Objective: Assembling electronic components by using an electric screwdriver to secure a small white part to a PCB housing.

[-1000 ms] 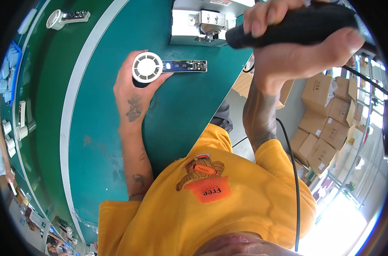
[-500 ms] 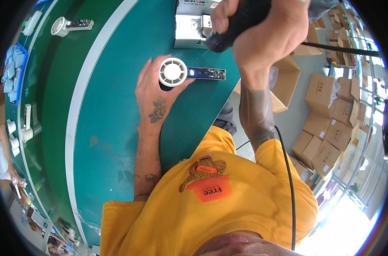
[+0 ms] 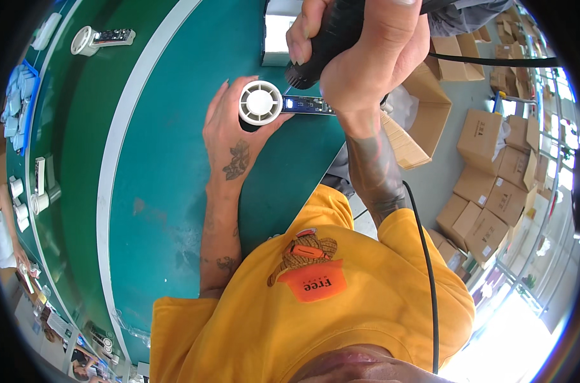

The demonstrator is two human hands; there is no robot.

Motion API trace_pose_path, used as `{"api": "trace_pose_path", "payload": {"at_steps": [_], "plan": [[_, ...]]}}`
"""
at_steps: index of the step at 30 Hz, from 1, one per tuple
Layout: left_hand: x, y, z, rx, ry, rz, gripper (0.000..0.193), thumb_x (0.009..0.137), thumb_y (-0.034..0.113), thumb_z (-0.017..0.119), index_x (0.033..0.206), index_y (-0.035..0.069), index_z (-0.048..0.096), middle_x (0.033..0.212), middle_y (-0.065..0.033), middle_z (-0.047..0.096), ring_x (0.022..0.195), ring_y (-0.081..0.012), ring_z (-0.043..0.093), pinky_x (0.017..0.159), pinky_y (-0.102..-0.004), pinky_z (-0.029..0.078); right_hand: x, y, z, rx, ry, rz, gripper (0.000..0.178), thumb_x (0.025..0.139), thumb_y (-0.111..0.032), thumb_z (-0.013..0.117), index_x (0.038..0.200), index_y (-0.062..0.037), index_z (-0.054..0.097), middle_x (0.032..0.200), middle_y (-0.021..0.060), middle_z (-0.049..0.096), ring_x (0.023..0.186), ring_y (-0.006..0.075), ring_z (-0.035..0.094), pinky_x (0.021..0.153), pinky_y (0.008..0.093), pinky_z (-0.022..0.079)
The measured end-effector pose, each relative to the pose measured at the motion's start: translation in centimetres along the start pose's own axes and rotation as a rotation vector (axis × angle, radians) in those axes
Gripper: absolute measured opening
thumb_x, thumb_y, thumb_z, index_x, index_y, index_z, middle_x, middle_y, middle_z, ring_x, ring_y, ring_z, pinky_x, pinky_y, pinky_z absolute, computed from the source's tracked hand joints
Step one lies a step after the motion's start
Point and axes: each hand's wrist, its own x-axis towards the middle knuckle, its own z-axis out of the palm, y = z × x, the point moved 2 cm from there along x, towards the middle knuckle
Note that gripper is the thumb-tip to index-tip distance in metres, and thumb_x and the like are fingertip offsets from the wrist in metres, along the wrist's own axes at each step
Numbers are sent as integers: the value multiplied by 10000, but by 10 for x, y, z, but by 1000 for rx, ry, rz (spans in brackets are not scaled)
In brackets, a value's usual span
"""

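Note:
On the teal table (image 3: 169,191), my left hand (image 3: 231,143) is wrapped round the white round head of a small handheld fan (image 3: 260,102). The fan's handle points to the right, with a dark circuit board (image 3: 303,104) exposed in it and a small bright light near the head. My right hand (image 3: 382,70) grips a black corded electric screwdriver (image 3: 333,46). It is tilted, its nose just above the board's left part; whether the bit touches anything I cannot make out. My right hand covers the far end of the handle.
Beyond the fan stands a white and silver box (image 3: 276,41). To the left runs a green belt (image 3: 79,159) carrying another opened fan (image 3: 82,41). A blue bin (image 3: 29,102) sits past it. Cardboard boxes (image 3: 484,191) are piled at the right. The black cord (image 3: 424,242) hangs beside my right arm.
My right hand has brought the screwdriver down and left, closer to the board, and now hides the handle's end. My left hand and the fan are nearly still.

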Motion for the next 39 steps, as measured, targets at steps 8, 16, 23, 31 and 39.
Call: {"api": "trace_pose_path", "payload": {"at_steps": [8,16,23,31,39], "plan": [[-2,-2,0,6,-3,6,637,697,289,952,1200,61,635,1072,-62,730,1022,-313,702,1086,-497,497,4,-25,12,108,208,334,642,999,-559,599,1141,64,540,622,67,554,441,115,496,415,246,366],[1,1,0,27,-10,3,638,694,293,952,1199,69,634,1085,-51,727,1035,-314,697,1069,-490,509,-3,1,-4,156,81,98,661,1003,-557,601,1154,83,530,646,73,556,450,114,494,418,244,361],[0,3,-1,19,0,-1,628,686,293,954,1185,82,636,1087,-47,721,1072,-317,683,1024,-466,529,-10,-2,-4,21,69,74,719,967,-601,634,1157,84,526,657,84,569,457,117,506,424,237,358],[2,4,4,-22,13,15,585,683,266,952,1132,61,639,1043,-76,706,977,-297,685,862,-405,556,39,-56,-2,206,111,178,679,945,-682,601,1022,-9,543,565,50,496,371,144,463,350,282,404],[-2,1,4,-20,56,45,615,657,212,969,1152,51,642,1051,-82,717,986,-294,691,862,-402,565,55,-10,-7,-219,-4,-267,438,1057,-451,592,998,-16,588,558,24,546,392,88,468,381,233,347]]}}
